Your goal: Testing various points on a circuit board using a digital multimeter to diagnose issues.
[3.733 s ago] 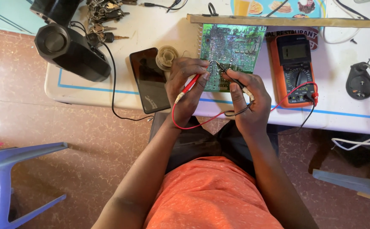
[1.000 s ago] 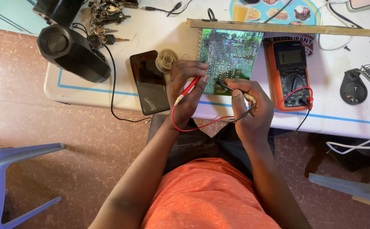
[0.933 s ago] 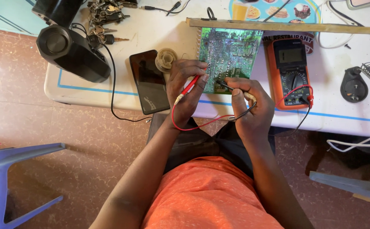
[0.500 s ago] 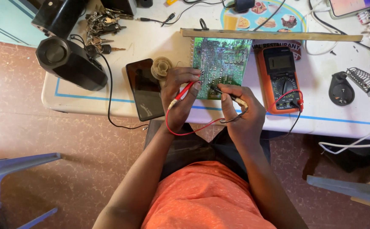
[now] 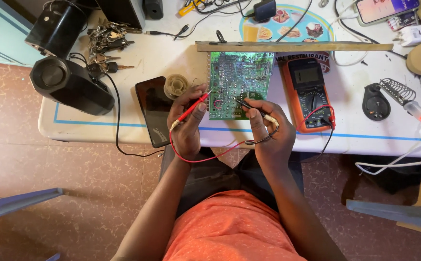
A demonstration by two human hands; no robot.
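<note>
Since a second ago the view has slid so that the whole scene sits lower in the picture and more of the far tabletop shows, while both hands have kept their grip and their place on the board, so the probing goes on unbroken at much the same spot. The left hand (image 5: 187, 121) has its fingers clenched around the thin red test probe (image 5: 192, 107), whose tip points toward two o'clock onto the green rectangular circuit board (image 5: 239, 82). The right hand (image 5: 268, 128) pinches the thin black test probe (image 5: 249, 105), its tip aimed toward ten o'clock at the same lower part of the board. The board lies flat on the white tabletop (image 5: 123, 116), straight ahead at twelve o'clock from the hands. Just beside it at three o'clock lies the orange-cased multimeter with a grey screen and round dial (image 5: 311, 94), the red and black leads looping back to it. At nine o'clock of the board lie a small round spool (image 5: 175, 85) and a dark glossy phone (image 5: 153, 110). Beyond the board, a round blue placemat printed with pictures of food and drink (image 5: 287, 24) peeks from under a long wooden strip (image 5: 292, 46).
</note>
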